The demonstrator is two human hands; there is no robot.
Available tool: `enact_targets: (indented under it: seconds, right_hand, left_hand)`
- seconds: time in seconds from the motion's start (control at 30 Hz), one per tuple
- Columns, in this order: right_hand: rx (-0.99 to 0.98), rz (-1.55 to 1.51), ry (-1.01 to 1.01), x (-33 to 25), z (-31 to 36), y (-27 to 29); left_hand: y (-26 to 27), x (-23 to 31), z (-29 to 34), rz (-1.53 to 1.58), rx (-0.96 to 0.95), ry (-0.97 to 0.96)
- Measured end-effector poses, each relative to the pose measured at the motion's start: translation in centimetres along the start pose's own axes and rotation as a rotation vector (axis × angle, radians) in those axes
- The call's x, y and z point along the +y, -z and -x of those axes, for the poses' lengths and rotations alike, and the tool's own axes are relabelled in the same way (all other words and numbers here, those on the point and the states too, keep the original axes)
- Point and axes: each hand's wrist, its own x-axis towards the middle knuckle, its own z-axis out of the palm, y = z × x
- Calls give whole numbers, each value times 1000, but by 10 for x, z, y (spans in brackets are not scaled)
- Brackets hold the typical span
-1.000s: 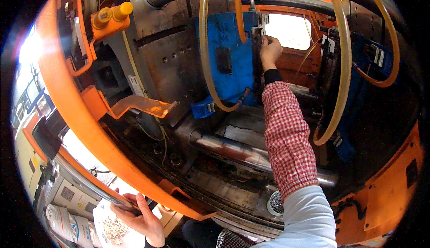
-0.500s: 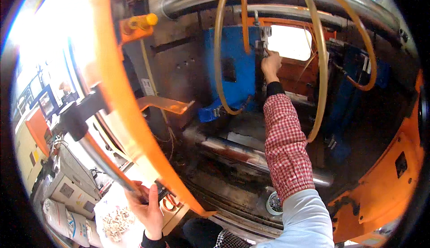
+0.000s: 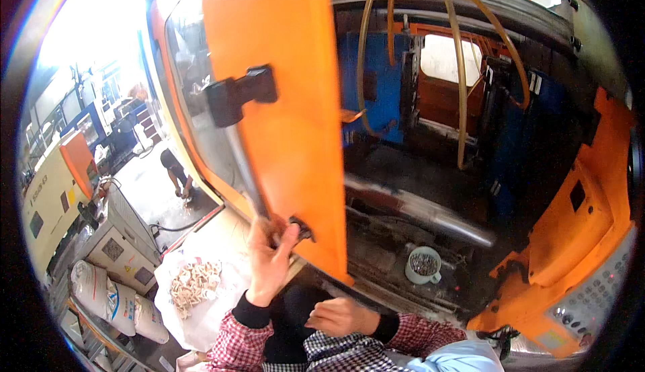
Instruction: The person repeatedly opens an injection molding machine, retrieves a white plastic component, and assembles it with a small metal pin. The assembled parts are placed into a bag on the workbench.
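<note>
My left hand (image 3: 269, 259) is wrapped round the lower end of a long metal bar handle (image 3: 243, 167) with black end brackets, fixed to an orange machine door (image 3: 295, 150). Low in front of my body, my right hand (image 3: 342, 317) has its fingers curled in; whatever they may hold is hidden. Behind the door's edge lies the machine's opening, where a blue mould block (image 3: 379, 63) faces another blue block (image 3: 514, 163) across a gap. A white mug (image 3: 418, 278) with small metal pieces stands on the machine's lower ledge.
Yellowish hoses (image 3: 463, 96) hang across the opening, above a thick metal rod (image 3: 437, 216). A white bag (image 3: 166, 274) of small off-white pieces lies left of my left hand. Full sacks (image 3: 94, 288) lie farther left. At right is a button panel (image 3: 591, 298); a person (image 3: 173, 167) bends down far left.
My right hand has come back from the mould area to in front of my body. My left hand and the orange door have moved right, covering more of the opening; the view has shifted too.
</note>
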Motion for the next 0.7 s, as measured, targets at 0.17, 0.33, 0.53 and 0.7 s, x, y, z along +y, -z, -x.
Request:
enact_targets:
  seconds: [0.17,0.33,0.53,0.7]
  right_hand:
    - [-207,-281,-416,-37,74,-62]
    - [-392,240,-346,-52,76,-51]
    - [-350,-32,-617,-62,87,-40]
    - [-370,-129,-717,-67,95,-40]
  left_hand:
    - [-23,29,38,310,-266,7]
    - [-60,58,66,342,-718,-103]
    - [-123,100,107,672,-1042,-197]
    - [-197,106,171,649,-479,-697]
